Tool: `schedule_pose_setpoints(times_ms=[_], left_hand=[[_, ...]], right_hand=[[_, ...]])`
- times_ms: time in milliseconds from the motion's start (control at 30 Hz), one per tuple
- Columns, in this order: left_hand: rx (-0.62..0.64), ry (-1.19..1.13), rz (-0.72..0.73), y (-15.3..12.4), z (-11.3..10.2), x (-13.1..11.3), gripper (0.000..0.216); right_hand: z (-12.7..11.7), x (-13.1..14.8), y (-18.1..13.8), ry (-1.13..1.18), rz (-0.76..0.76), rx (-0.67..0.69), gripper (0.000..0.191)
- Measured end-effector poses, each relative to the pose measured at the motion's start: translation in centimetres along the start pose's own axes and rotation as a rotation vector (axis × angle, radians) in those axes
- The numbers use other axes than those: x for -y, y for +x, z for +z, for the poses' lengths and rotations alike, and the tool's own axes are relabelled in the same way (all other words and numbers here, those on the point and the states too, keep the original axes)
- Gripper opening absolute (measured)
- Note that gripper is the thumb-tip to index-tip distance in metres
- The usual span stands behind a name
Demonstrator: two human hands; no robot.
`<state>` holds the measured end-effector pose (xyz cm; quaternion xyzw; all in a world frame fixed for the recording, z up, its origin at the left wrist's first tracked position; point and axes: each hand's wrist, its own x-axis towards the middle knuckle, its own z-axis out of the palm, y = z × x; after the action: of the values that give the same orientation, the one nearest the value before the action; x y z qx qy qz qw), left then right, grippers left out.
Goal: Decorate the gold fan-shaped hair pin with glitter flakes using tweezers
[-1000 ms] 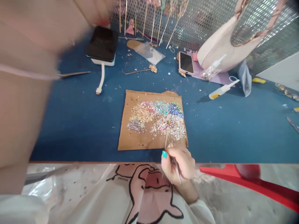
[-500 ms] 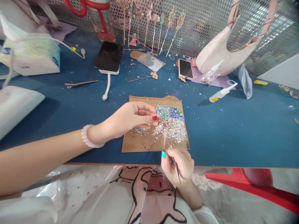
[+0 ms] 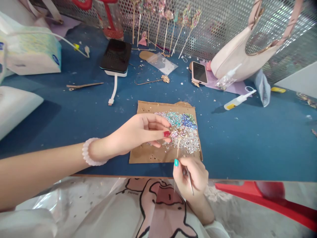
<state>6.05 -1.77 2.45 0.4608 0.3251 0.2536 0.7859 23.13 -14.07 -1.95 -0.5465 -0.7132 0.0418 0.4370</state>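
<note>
My right hand (image 3: 192,177) is closed around the thin shaft of a hair stick (image 3: 178,148) and also holds metal tweezers (image 3: 189,180) against the palm. The stick's sparkly, gem-covered head points away from me, above the rhinestones. From the left, my left hand (image 3: 146,130) pinches that head's edge between thumb and fingers. Under both hands lies a piece of cardboard (image 3: 141,157). On it are loose rhinestones in patches: clear ones (image 3: 192,143), turquoise ones (image 3: 173,118) and blue ones (image 3: 189,121). My left hand hides part of them.
Several decorated sticks (image 3: 173,36) stand along the perforated metal screen. A gold hairpin (image 3: 151,81), phone (image 3: 199,72), power bank with phone (image 3: 116,56), glue bottle (image 3: 239,100), hair clip (image 3: 84,86), tissue pack (image 3: 37,54) and handbag (image 3: 237,56) lie around the blue table.
The hair stick's head has come up more plainly into view beside my left fingertips. Both hands have shifted slightly, and the tweezers' tips no longer show beyond my right hand. The camera view has moved a little.
</note>
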Motion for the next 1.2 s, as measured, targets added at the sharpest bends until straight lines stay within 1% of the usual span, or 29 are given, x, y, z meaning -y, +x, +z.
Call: schedule_pose_setpoints(times_ms=[100, 267, 367, 467, 500, 600, 733, 933, 1200], left_hand=[[0.024, 0.020, -0.006, -0.18, 0.02, -0.01, 0.011], [0.045, 0.086, 0.028, -0.31, 0.06, 0.08, 0.024], [0.064, 0.110, 0.013, -0.35, 0.12, 0.03, 0.020], [0.067, 0.142, 0.011, -0.41, 0.21, -0.13, 0.006], [0.061, 0.148, 0.014, -0.42, 0.23, -0.18, 0.005], [0.051, 0.120, 0.018, -0.37, 0.20, -0.18, 0.012], [0.080, 0.090, 0.009, -0.34, 0.06, -0.05, 0.006], [0.114, 0.152, 0.008, -0.64, 0.12, -0.30, 0.013], [0.155, 0.106, 0.041, -0.60, 0.00, -0.09, 0.009]], right_hand=[[-0.03, 0.10, 0.17, -0.001, 0.007, -0.011, 0.013], [-0.11, 0.10, 0.44, -0.001, -0.014, -0.013, 0.013], [-0.12, 0.07, 0.46, -0.004, -0.031, -0.016, 0.013], [-0.10, 0.07, 0.41, -0.012, -0.034, -0.028, 0.012], [-0.09, 0.08, 0.40, -0.014, -0.033, -0.032, 0.012], [-0.13, 0.11, 0.40, -0.019, -0.038, -0.033, 0.012], [-0.17, 0.08, 0.36, -0.026, -0.049, -0.040, 0.012], [-0.07, 0.03, 0.18, -0.027, -0.041, -0.035, 0.011], [0.05, 0.27, -0.02, -0.039, -0.006, -0.042, 0.011]])
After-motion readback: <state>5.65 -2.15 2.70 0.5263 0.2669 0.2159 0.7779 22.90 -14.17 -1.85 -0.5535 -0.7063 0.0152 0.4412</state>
